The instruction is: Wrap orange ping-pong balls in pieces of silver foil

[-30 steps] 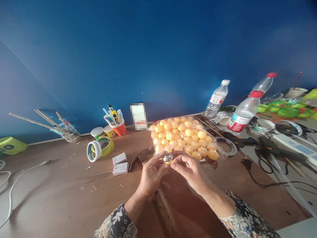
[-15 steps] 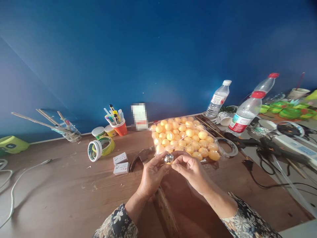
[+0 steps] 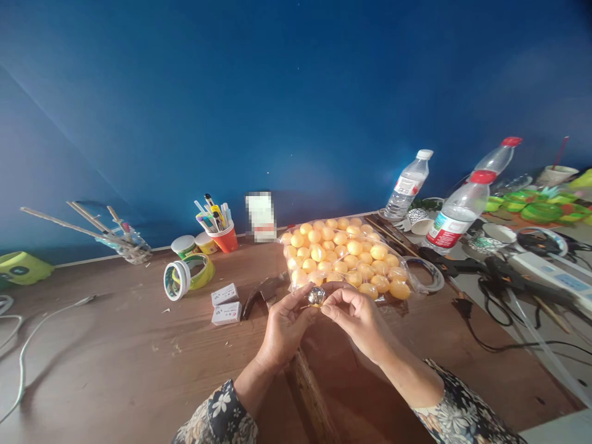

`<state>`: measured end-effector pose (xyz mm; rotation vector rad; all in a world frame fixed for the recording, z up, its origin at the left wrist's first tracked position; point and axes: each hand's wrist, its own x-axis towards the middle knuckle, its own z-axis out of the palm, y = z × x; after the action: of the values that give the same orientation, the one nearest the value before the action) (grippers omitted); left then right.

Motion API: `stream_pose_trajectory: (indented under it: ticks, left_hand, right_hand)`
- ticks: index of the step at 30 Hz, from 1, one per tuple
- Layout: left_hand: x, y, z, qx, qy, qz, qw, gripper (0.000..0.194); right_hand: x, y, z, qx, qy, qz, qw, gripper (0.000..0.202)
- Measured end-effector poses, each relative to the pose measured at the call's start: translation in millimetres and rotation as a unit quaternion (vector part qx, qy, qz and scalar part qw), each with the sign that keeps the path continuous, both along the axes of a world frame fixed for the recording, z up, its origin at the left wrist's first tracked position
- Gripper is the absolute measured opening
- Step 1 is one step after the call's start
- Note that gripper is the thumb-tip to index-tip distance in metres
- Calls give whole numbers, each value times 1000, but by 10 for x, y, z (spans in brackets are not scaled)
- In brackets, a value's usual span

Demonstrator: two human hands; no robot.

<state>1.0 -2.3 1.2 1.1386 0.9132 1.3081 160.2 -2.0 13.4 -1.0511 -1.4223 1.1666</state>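
silver ball [image 3: 316, 296], one: glossy, yellowish underneath, held up over the brown desk [image 3: 115, 357], just on the near side of a clear bag [image 3: 415, 285] packed with orange-yellow balls [image 3: 354, 248].

left hand [image 3: 283, 330], one: thumb and fingers closed on the left side of the silver ball.

right hand [image 3: 363, 320], one: thumb and forefinger drawn narrow at the silver ball's right edge (whether they grip it or merely touch it cannot be told).

sleeves [image 3: 224, 413], two: dark, floral print.

hammer [image 3: 259, 298], one: dark curved head just beyond the left hand; wooden handle [image 3: 311, 394] lying on the desk below the hands.

small printed boxes [image 3: 226, 313], two: side by side and touching, left of the hammer head.

tape rolls, two: white [image 3: 187, 277], on edge, beside yellow [image 3: 208, 271].

lidded tubs [image 3: 184, 245], two: behind the tape rolls.

orange cup [image 3: 227, 241], one: upright, holding pens [image 3: 215, 217].

pale object [image 3: 261, 216], one: blurred out, near the blue wall [image 3: 231, 92].

bottles, three: one white-capped [image 3: 408, 185], two red-capped [image 3: 448, 225], all right of the bag.

black plug [image 3: 462, 306], one: on its cable, right of the right hand.
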Motion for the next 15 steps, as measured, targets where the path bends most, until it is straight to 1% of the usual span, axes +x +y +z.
stream_pose_trajectory:
  ticks: [4, 11, 15]
  left_hand:
    - [9, -2, 5, -6, 1, 10, 1000, 42]
    - [11, -7, 11, -15, 10, 9, 1000, 43]
    - [11, -5, -14, -12, 6, 10, 1000, 43]
  right_hand:
    - [-15, -7, -6, 8, -6, -13, 1000, 18]
    - [-46, -12, 17, -23, 18, -25, 999, 20]
    - [-61, -19, 25, -6, 24, -27, 999, 18]
